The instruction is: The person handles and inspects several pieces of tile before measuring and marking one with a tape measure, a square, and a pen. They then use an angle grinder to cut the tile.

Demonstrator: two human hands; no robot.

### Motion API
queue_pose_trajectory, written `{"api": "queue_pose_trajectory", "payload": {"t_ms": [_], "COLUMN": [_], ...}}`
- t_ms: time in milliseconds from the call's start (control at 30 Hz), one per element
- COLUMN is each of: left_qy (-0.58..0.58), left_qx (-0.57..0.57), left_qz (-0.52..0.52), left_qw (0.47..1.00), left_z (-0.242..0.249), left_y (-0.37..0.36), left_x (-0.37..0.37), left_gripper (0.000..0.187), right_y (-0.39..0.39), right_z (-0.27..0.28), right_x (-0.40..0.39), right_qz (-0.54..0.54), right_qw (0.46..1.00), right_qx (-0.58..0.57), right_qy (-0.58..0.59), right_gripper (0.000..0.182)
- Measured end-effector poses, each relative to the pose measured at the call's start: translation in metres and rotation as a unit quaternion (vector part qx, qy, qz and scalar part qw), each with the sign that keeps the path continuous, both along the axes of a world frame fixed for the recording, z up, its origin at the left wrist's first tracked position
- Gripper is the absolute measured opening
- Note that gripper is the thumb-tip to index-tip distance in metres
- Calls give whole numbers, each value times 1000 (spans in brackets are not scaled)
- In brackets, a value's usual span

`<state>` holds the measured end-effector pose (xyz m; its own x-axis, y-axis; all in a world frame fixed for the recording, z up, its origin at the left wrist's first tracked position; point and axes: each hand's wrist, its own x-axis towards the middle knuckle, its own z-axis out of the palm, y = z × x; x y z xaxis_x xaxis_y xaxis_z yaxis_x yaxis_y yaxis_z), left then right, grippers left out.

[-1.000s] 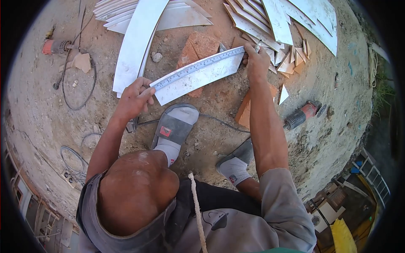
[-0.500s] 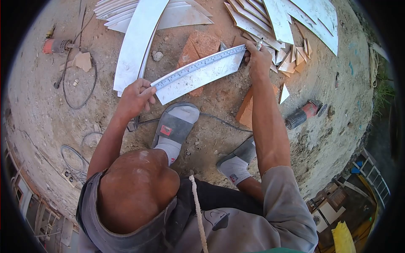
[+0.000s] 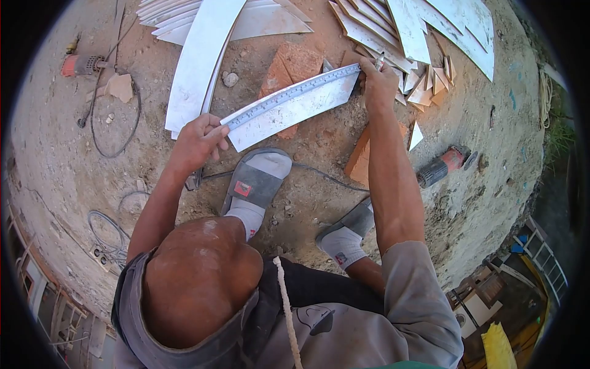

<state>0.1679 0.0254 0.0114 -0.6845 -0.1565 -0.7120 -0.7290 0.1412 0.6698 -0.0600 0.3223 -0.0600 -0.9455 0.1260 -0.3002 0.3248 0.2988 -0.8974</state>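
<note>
A cut strip of white tile (image 3: pixel 295 115) spans the gap between my hands, above the dirt ground. Along its far edge lies a steel ruler (image 3: pixel 289 93) with dark markings; it looks curved in this wide view. My left hand (image 3: pixel 200 142) pinches the ruler's left end together with the tile's corner. At the other end, my right hand (image 3: pixel 379 86) is closed on the ruler and tile edge. A marker (image 3: pixel 380 60) with a pale body also sticks up from the right hand's fingers. Beneath the tile, a reddish brick (image 3: pixel 284 67) is partly hidden.
Long white tile pieces (image 3: pixel 203 55) and stacked tiles (image 3: pixel 264 23) lie ahead. Tile offcuts (image 3: pixel 430 89) are scattered at right. One angle grinder (image 3: pixel 444 166) rests at right, another red power tool (image 3: pixel 80 65) at left. A cable (image 3: pixel 326 178) crosses near my sandalled feet.
Almost nothing differs. The view has shifted very slightly; both hands keep their hold on the ruler and tile.
</note>
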Motion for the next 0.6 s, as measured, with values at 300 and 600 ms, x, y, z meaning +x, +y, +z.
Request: {"api": "queue_pose_trajectory", "payload": {"t_ms": [300, 600], "left_qy": [-3, -2], "left_qx": [-22, -39], "left_qz": [-27, -35], "left_qw": [999, 999], "left_z": [-2, -1], "left_y": [-2, 1], "left_x": [-2, 1], "left_gripper": [26, 26], "right_y": [-2, -3], "right_z": [9, 13], "right_x": [2, 1], "right_qz": [0, 10], "right_qw": [1000, 999], "right_qx": [-3, -26], "right_qy": [-14, -19], "right_gripper": [17, 17]}}
